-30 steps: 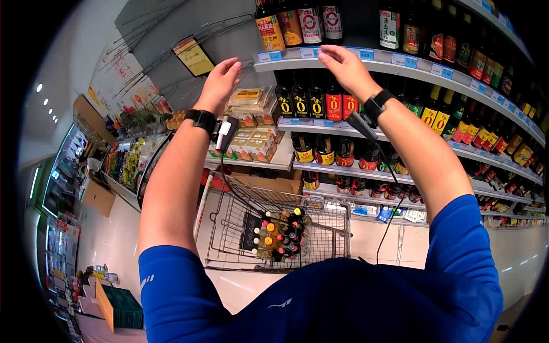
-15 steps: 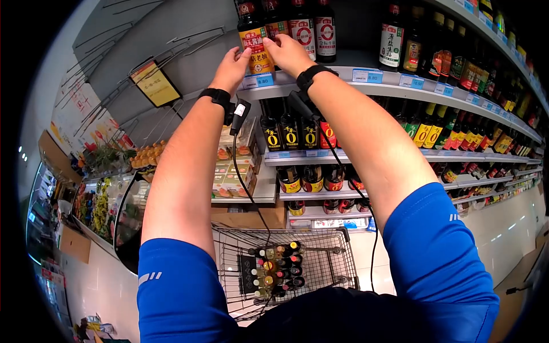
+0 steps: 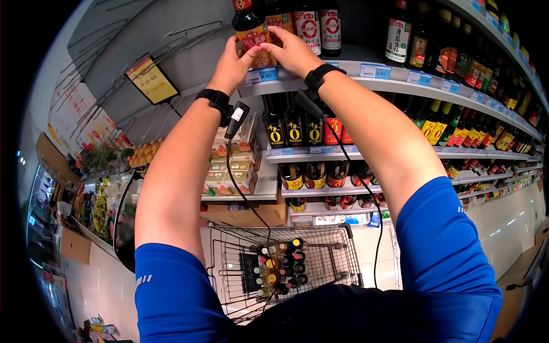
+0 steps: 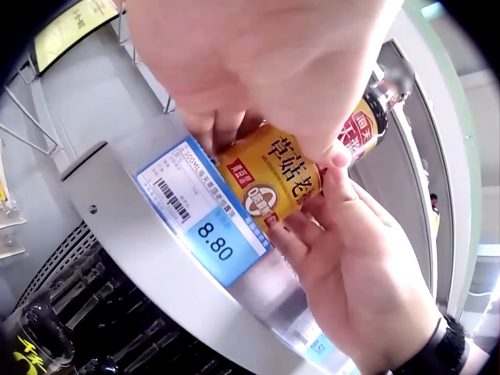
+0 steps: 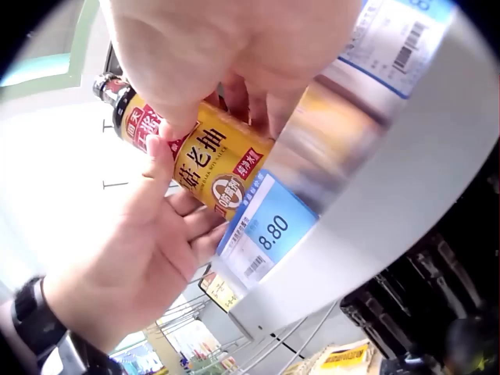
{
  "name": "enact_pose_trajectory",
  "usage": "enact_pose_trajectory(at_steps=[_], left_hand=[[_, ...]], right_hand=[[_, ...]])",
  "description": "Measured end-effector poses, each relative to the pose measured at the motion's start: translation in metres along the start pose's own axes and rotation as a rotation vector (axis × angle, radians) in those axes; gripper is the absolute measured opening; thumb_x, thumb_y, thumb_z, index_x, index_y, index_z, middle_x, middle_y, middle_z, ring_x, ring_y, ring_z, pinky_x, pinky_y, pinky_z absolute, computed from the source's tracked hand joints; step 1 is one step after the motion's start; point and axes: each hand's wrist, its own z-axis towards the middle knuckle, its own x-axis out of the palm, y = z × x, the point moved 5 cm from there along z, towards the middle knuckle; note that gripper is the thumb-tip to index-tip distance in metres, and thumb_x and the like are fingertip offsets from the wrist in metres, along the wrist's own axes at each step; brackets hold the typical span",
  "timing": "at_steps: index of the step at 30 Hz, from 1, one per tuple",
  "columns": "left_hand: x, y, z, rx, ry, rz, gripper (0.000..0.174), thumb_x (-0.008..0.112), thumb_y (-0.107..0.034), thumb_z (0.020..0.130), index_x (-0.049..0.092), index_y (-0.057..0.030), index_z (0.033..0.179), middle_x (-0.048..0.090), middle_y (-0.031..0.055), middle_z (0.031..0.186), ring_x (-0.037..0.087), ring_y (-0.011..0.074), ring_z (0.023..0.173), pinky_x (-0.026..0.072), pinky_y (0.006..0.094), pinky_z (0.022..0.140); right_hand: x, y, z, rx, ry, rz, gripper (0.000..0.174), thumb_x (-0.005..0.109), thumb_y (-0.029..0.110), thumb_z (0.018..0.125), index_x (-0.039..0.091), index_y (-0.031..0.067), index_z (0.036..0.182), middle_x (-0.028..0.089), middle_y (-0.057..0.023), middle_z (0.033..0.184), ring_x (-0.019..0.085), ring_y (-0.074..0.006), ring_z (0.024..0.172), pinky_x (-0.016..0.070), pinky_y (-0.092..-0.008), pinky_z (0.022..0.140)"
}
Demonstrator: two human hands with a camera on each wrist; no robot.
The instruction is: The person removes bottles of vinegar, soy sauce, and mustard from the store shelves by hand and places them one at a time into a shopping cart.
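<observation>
A dark soy sauce bottle (image 3: 246,23) with a yellow and red label stands upright at the left end of the upper shelf. My left hand (image 3: 230,67) holds it from the left side, my right hand (image 3: 295,53) from the right, thumbs meeting across the front. In the left wrist view the yellow label (image 4: 273,168) shows between both hands, just behind the 8.80 price tag (image 4: 205,211). Fingers of both hands curl round the lower body of the bottle (image 5: 215,160) in the right wrist view. Its back is hidden.
More soy sauce bottles (image 3: 309,31) stand close at the right of the held one. A shopping cart (image 3: 331,263) with several bottles is below, in front of the shelves. Wire hooks (image 3: 194,37) stick out at the left. Cables (image 3: 246,197) hang from both wrists.
My hands, earlier raised apart before the shelf, have come together and now hold the bottle at the left end. The head view has shifted, with the cart now lower in it.
</observation>
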Motion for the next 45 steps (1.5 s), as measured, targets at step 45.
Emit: enact_pose_trajectory(at_steps=[45], left_hand=[[0.309,0.331,-0.661,-1.127,0.319,0.122,0.041,0.061,-0.005,0.082,0.056,-0.0051,0.123,0.066,0.0184,0.111,0.062,0.0355,0.106,0.0485,0.0393,0.09]], right_hand=[[0.178,-0.162,-0.778,1.029,0.431,0.21,0.065,0.074,0.0,0.075,0.04,0.0046,0.131,0.062,-0.0246,0.114,0.06,-0.0405,0.108,0.0495,-0.0431,0.089]])
